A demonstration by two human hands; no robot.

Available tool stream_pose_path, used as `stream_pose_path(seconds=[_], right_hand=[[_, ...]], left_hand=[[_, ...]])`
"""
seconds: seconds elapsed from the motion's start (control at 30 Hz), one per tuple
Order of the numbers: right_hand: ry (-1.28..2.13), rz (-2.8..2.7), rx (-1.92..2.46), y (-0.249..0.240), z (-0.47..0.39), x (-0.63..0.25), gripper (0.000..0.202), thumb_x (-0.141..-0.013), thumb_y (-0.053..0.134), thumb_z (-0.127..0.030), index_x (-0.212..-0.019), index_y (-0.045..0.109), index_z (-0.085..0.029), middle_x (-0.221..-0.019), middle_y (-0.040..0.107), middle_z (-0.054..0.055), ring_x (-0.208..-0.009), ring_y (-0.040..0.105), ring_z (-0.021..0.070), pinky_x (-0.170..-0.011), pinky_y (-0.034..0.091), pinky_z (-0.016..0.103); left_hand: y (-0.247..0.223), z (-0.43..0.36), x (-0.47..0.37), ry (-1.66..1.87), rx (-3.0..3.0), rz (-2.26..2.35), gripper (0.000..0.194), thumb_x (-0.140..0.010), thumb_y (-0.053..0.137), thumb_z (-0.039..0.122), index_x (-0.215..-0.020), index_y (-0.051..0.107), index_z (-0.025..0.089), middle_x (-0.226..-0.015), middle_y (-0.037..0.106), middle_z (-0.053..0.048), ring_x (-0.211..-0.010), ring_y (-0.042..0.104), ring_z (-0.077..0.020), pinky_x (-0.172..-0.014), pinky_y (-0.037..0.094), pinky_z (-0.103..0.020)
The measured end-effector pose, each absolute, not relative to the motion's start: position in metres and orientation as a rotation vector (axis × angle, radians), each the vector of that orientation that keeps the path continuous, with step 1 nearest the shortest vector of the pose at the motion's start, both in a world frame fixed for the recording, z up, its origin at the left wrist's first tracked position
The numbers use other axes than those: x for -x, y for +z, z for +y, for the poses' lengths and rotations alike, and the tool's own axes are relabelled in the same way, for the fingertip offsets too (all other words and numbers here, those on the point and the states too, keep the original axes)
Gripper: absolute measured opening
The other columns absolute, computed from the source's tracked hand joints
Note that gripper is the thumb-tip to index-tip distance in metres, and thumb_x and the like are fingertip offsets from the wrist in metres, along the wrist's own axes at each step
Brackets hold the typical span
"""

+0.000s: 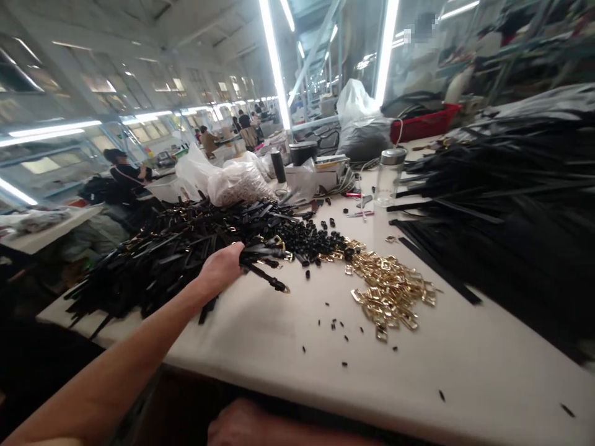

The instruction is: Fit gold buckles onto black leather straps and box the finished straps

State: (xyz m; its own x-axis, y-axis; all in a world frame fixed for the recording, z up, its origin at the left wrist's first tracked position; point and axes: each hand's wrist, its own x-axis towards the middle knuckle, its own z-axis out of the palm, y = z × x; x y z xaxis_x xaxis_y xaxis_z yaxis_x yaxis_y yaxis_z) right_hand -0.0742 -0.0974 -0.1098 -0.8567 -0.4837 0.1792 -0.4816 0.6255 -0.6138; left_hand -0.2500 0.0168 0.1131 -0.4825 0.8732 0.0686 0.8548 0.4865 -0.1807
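My left hand (224, 265) is closed around several black straps with gold buckles (274, 251), at the right side of a large heap of black straps (153, 254). One buckled strap hangs down from the bunch over the pale tabletop (260, 334). Below the table's front edge, my right hand (242, 424) shows only in part; its fingers are hidden. Small black loops (311, 238) lie right of the heap, beside a pile of gold buckles (390, 288).
Long black strips (511, 204) cover the table's right side. Behind stand a glass jar (389, 176), plastic bags (239, 179) and a red bin (425, 122). Small black bits (344, 364) dot the front. Other people sit farther back.
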Motion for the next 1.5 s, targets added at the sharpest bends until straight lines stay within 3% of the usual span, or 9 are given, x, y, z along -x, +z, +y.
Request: stream_pose_path(seconds=[0.1,0.27,0.37,0.47,0.53,0.9,1.1,1.33,1.5], right_hand=[[-0.997,2.832,0.883,-0.11,-0.099,0.078,0.023,-0.088,0.063,-0.046,-0.088,0.073,-0.025,-0.096,0.072,0.001,-0.084,0.066,0.0175,-0.051,0.043,0.026],[-0.941,2.92,0.969,-0.102,-0.095,0.078,0.029,-0.09,0.06,-0.049,-0.095,0.076,-0.025,-0.096,0.073,-0.001,-0.085,0.066,0.0167,-0.048,0.037,0.027],[-0.923,2.888,0.962,-0.1,-0.096,0.079,0.029,-0.088,0.062,-0.05,-0.093,0.077,-0.026,-0.094,0.072,-0.002,-0.085,0.066,0.0162,-0.047,0.035,0.026],[-0.902,2.866,0.965,-0.101,-0.098,0.082,0.028,-0.088,0.061,-0.051,-0.091,0.077,-0.027,-0.094,0.073,-0.002,-0.084,0.066,0.0155,-0.046,0.034,0.026],[-0.887,2.868,0.955,-0.101,-0.098,0.083,0.029,-0.088,0.061,-0.051,-0.092,0.077,-0.028,-0.095,0.073,-0.003,-0.084,0.066,0.0155,-0.045,0.034,0.026],[-0.891,2.859,0.956,-0.098,-0.096,0.083,0.024,-0.088,0.061,-0.046,-0.09,0.077,-0.028,-0.093,0.073,-0.002,-0.081,0.067,0.0169,-0.044,0.032,0.026],[-0.904,2.879,0.962,-0.098,-0.096,0.083,0.025,-0.086,0.063,-0.048,-0.089,0.077,-0.028,-0.095,0.074,-0.002,-0.08,0.067,0.0166,-0.042,0.029,0.026],[-0.861,2.857,0.97,-0.095,-0.095,0.083,0.025,-0.088,0.061,-0.045,-0.093,0.077,-0.027,-0.097,0.074,-0.001,-0.082,0.067,0.017,-0.043,0.032,0.025],[-0.903,2.886,0.956,-0.1,-0.097,0.083,0.021,-0.086,0.064,-0.045,-0.087,0.076,-0.028,-0.095,0.074,-0.002,-0.082,0.067,0.0167,-0.043,0.032,0.025]], left_hand=[[0.066,0.001,0.233,0.256,1.635,-2.685,0.017,-0.086,0.056,0.02,-0.103,0.058,0.021,-0.107,0.071,-0.009,-0.102,0.067,-0.0241,-0.084,0.048,-0.03],[0.048,-0.017,0.234,0.278,1.792,-2.805,0.028,-0.082,0.061,0.029,-0.109,0.059,0.02,-0.113,0.068,-0.011,-0.106,0.066,-0.0259,-0.087,0.049,-0.031],[0.061,-0.013,0.237,0.419,1.851,-2.852,0.061,-0.067,0.073,0.037,-0.123,0.057,0.017,-0.126,0.064,-0.015,-0.116,0.061,-0.0315,-0.096,0.047,-0.034],[0.065,-0.007,0.233,0.421,1.828,-2.859,0.108,-0.054,0.082,0.047,-0.147,0.038,0.015,-0.149,0.045,-0.02,-0.135,0.045,-0.0379,-0.109,0.039,-0.041],[0.06,-0.003,0.228,0.349,1.835,-2.853,0.118,-0.052,0.083,0.049,-0.152,0.029,0.016,-0.154,0.04,-0.02,-0.14,0.04,-0.0379,-0.112,0.035,-0.042],[0.044,0.002,0.211,-0.095,1.684,-2.914,0.071,-0.065,0.069,0.026,-0.133,0.052,0.016,-0.127,0.064,-0.014,-0.116,0.06,-0.0284,-0.1,0.045,-0.033],[0.046,-0.01,0.212,-0.003,1.729,-2.955,0.091,-0.058,0.079,0.035,-0.139,0.045,0.011,-0.135,0.058,-0.018,-0.126,0.052,-0.0327,-0.105,0.041,-0.036],[0.047,-0.004,0.219,0.244,1.627,-3.044,0.044,-0.067,0.066,0.03,-0.108,0.06,0.017,-0.094,0.072,-0.008,-0.087,0.069,-0.026,-0.066,0.047,-0.029],[0.052,0.001,0.213,0.336,1.636,-2.961,0.024,-0.067,0.064,0.028,-0.09,0.062,0.019,-0.09,0.072,-0.01,-0.086,0.068,-0.0285,-0.065,0.045,-0.031]])
